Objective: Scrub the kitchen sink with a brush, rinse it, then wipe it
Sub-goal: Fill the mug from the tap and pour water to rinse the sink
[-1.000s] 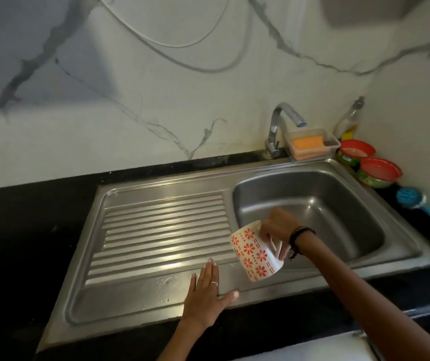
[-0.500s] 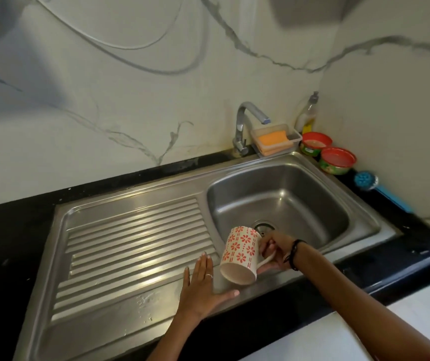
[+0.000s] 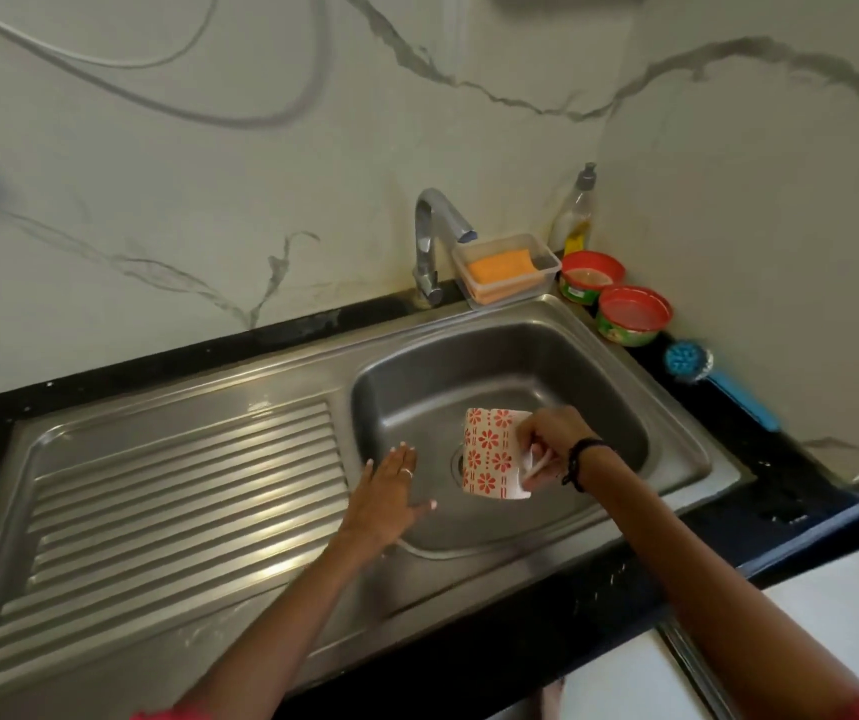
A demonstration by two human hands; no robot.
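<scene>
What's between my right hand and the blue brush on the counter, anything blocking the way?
Nothing stands in the path, but the right hand is occupied: it holds the floral mug over the basin. The blue brush lies on the black counter right of the sink, past the basin's rim.

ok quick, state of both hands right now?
Left hand: open, fingers straight, at the sink basin's left edge.
Right hand: holding the patterned mug by its handle, over the basin.

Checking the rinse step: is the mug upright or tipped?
Tipped. The right hand holds the mug by its handle over the sink, lying sideways. No water visibly pours out.
</scene>
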